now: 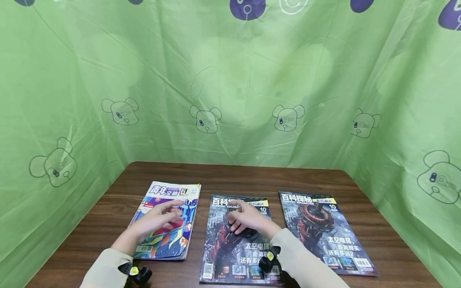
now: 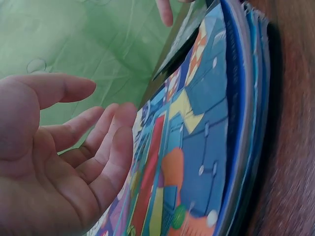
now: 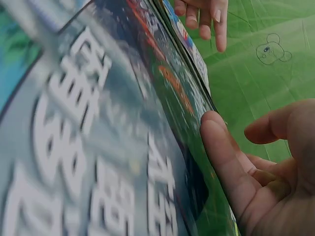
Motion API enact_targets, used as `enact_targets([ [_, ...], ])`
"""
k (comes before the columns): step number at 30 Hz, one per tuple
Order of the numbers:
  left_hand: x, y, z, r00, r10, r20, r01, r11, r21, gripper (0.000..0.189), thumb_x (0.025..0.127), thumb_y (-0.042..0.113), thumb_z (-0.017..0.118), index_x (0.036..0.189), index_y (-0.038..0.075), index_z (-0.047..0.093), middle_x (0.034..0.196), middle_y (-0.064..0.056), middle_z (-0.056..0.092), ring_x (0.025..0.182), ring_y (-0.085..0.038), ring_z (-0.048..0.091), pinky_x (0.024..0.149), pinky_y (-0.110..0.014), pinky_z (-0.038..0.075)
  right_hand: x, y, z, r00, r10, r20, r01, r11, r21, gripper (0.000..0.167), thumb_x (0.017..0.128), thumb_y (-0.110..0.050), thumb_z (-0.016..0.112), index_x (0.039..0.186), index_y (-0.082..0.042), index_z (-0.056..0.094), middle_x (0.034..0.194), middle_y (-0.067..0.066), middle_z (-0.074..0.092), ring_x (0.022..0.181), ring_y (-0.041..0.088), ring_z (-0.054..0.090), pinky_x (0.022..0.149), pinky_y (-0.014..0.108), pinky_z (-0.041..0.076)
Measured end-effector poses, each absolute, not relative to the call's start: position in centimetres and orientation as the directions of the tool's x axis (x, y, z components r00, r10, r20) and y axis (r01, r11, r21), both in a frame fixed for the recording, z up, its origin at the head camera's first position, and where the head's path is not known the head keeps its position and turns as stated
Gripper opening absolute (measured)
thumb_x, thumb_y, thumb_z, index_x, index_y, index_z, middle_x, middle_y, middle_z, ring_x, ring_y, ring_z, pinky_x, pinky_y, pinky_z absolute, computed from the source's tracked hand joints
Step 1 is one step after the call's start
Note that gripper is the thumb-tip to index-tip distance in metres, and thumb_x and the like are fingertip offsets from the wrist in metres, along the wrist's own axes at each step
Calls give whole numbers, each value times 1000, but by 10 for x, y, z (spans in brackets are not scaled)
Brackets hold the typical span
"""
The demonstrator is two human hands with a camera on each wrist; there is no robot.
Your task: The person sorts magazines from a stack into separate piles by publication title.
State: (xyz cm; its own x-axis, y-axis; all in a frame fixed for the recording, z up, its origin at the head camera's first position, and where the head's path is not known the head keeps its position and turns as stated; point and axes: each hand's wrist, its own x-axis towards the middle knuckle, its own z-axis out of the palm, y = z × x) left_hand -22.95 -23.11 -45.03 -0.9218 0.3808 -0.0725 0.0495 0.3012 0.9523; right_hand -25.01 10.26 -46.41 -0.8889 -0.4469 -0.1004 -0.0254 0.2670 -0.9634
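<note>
My left hand [image 1: 158, 219] hovers over a stack of colourful magazines [image 1: 167, 253] at the left of the table. Its fingers are loosely bent with nothing between them, as the left wrist view shows of the same hand [image 2: 74, 147]. Above the middle dark-blue magazine [image 1: 225, 256] is my right hand [image 1: 248, 218], its fingers relaxed and holding nothing. In the right wrist view the fingers of this hand [image 3: 261, 172] appear close to the cover; whether they touch it I cannot tell. A second dark-blue magazine [image 1: 342, 230] with the same cover lies to the right.
All the magazines lie on a brown wooden table [image 1: 237, 176]. A green curtain [image 1: 245, 80] printed with bear heads encloses its back and sides. Each wrist carries a small black camera, one on the left [image 1: 144, 276] and one on the right [image 1: 266, 264].
</note>
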Motion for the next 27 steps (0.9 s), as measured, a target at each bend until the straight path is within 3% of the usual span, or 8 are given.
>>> enact_targets([
  [6,-228,-220,-454,-907,415,-72,56,287,956,58,101,27,60,147,-4,42,134,-26,54,110,-35,64,89,-45,56,-246,123,-460,-895,-434,-101,-50,324,-945,47,102,-9,47,146,5,39,88,17,66,68,27,69,57,42,60],
  [17,-226,-206,-457,-860,506,-74,58,241,969,57,104,23,55,149,-7,36,133,-29,56,113,-37,64,89,-48,56,-237,162,-457,-894,-431,-124,-52,375,-926,42,103,-10,47,142,4,46,93,15,65,73,28,69,59,41,60],
  [27,-225,-190,-462,-848,518,-110,3,212,977,61,103,26,58,150,-6,36,133,-26,57,104,-34,68,82,-43,59,-231,190,-451,-904,-411,-119,-56,390,-919,43,103,-9,45,143,7,43,98,17,66,74,30,69,60,42,60],
])
